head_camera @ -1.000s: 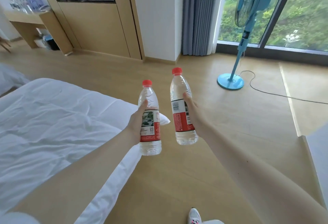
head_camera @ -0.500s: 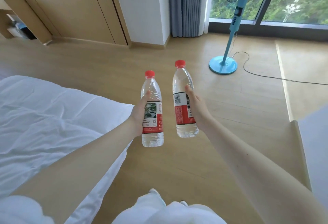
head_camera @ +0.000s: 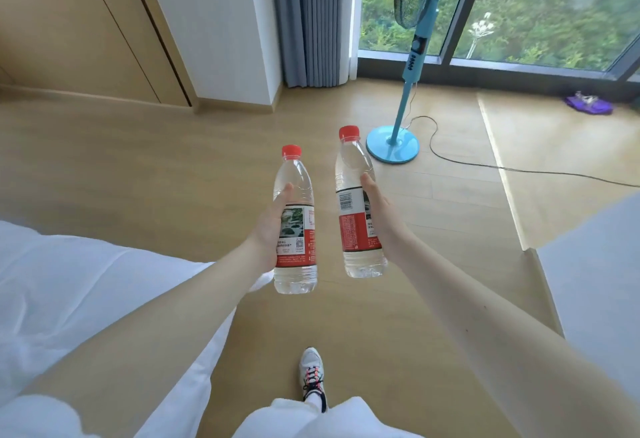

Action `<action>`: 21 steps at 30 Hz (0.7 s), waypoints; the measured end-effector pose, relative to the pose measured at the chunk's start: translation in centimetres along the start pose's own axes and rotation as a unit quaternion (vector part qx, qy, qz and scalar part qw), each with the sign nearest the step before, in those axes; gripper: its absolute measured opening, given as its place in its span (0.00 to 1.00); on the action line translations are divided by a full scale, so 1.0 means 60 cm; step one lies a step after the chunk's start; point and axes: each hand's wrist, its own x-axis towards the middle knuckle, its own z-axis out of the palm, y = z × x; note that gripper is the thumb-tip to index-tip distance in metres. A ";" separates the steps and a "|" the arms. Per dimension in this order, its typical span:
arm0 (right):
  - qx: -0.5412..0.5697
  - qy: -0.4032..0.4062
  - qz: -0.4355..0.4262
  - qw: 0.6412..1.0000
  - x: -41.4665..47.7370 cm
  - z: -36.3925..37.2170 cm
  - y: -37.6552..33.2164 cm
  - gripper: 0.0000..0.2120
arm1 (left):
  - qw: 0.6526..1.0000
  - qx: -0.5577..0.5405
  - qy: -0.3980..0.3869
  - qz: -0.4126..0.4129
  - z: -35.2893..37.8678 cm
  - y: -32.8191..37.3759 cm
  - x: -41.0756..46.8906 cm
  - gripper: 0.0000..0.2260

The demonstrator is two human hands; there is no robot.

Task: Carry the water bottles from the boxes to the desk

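I hold two clear water bottles with red caps and red-and-white labels, both upright in front of me above the wooden floor. My left hand (head_camera: 268, 229) grips the left bottle (head_camera: 296, 195) around its label. My right hand (head_camera: 382, 215) grips the right bottle (head_camera: 349, 181), which is held slightly higher and farther out. Neither the desk nor the boxes are in view.
A white bed (head_camera: 69, 285) lies at my left. A blue standing fan (head_camera: 393, 144) stands ahead on the right, its cable (head_camera: 519, 170) trailing across the floor. A grey surface (head_camera: 602, 264) sits at the right, a wooden cabinet (head_camera: 69, 21) and curtain (head_camera: 311, 18) ahead.
The view has swung to the right and I have stepped forward; the desk at the far left has left the frame. Both bottles stay gripped in the same way.
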 end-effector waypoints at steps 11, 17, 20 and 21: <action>-0.004 -0.017 -0.019 1.000 0.155 0.120 -0.125 0.22 | 0.998 -0.043 -0.028 0.030 -0.078 0.169 0.114 0.22; -0.027 -0.045 -0.034 0.998 0.226 0.178 -0.162 0.19 | 0.996 -0.083 0.009 0.038 -0.136 0.215 0.139 0.24; -0.044 -0.063 -0.030 0.997 0.267 0.206 -0.172 0.20 | 0.992 -0.102 0.046 0.049 -0.163 0.233 0.152 0.24; -0.045 -0.071 -0.025 0.996 0.281 0.214 -0.176 0.21 | 0.991 -0.104 0.063 0.053 -0.170 0.238 0.157 0.24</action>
